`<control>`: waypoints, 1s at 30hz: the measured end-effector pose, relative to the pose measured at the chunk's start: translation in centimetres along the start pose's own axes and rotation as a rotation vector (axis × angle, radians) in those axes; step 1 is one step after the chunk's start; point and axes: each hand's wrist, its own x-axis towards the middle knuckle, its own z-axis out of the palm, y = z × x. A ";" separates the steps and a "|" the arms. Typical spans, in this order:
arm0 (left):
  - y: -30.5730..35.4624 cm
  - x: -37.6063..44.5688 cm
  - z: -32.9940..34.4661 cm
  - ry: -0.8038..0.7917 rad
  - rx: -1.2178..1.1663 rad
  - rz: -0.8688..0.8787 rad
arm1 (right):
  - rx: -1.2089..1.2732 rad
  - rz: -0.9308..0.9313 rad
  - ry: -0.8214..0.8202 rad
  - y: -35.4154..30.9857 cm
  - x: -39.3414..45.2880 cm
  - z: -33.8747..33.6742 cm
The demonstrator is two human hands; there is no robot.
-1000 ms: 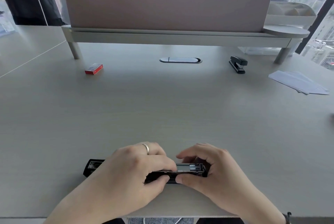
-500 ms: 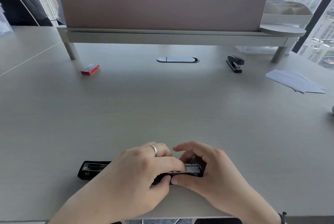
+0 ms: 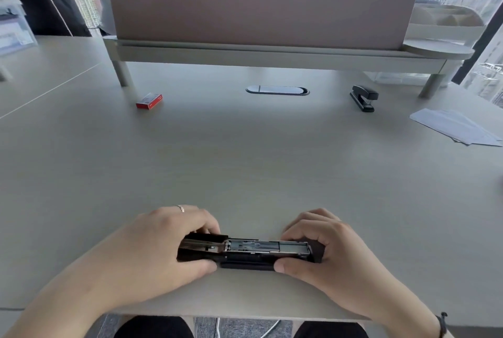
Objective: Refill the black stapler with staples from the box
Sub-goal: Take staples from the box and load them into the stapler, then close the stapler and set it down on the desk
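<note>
A black stapler point(image 3: 249, 252) lies flat and opened out near the desk's front edge, its metal staple channel facing up. My left hand point(image 3: 160, 249) grips its left end, thumb on the near side and fingers behind. My right hand point(image 3: 325, 252) holds the right end the same way. A small red staple box point(image 3: 149, 100) lies far back on the left, well away from both hands.
A second black stapler point(image 3: 364, 98) sits closed at the back right. White paper sheets point(image 3: 457, 126) lie at the far right. A cable grommet point(image 3: 277, 90) is set in the desk point(image 3: 245, 160) below a raised shelf with a pink divider point(image 3: 258, 2). A person stands at the back left.
My hands have moved apart to the stapler's two ends, uncovering the metal channel that they hid before. The stapler has shifted right; its left end no longer sticks out past my left hand.
</note>
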 end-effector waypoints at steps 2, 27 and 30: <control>-0.7 -0.4 -0.4 -0.007 0.008 -0.032 | -0.008 0.005 0.010 0.3 -0.3 -0.4; -1.9 -0.7 -3.5 0.018 -0.155 -0.066 | 0.044 0.071 0.046 1.1 -1.3 -1.3; -1.6 -0.5 -3.5 0.172 -0.259 0.014 | 0.045 0.074 0.042 1.1 -1.4 -1.3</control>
